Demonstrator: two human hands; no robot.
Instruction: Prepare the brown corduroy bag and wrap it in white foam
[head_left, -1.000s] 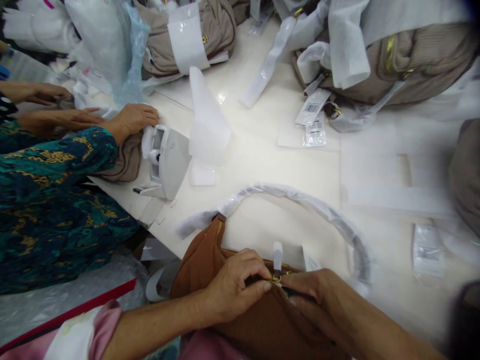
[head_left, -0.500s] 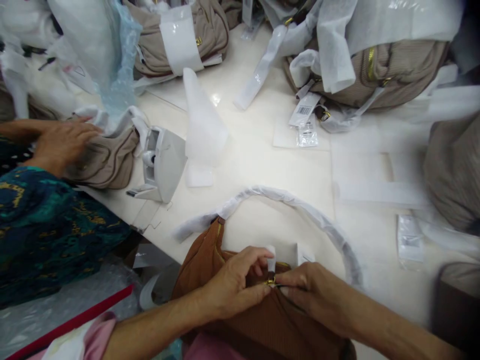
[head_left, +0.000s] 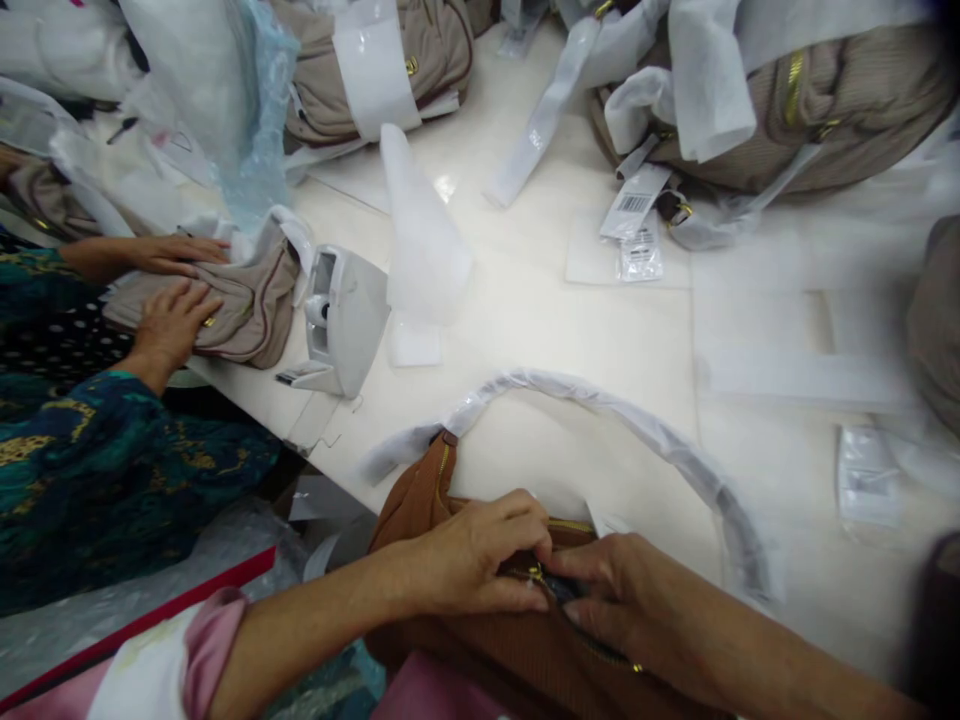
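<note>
A brown bag with gold zippers lies in front of me at the table's near edge. Its strap, wrapped in white material, arcs over the tabletop. My left hand is closed on the bag beside a gold zipper slider, thumb below and curled fingers above. Opposite it, my right hand pinches the edge of the zipped opening, where a dark gap shows between my hands. The fingertips of both hands are partly hidden by the fabric.
At left, a co-worker's hands rest on a taupe bag. Beside it stands a grey tape dispenser. More taupe bags, a white foam sheet and barcode tags lie on the table.
My left fingers have curled down toward the zipper, and the white-wrapped pull no longer shows. A dark gap shows at the opening. The co-worker's hands have spread apart on the taupe bag.
</note>
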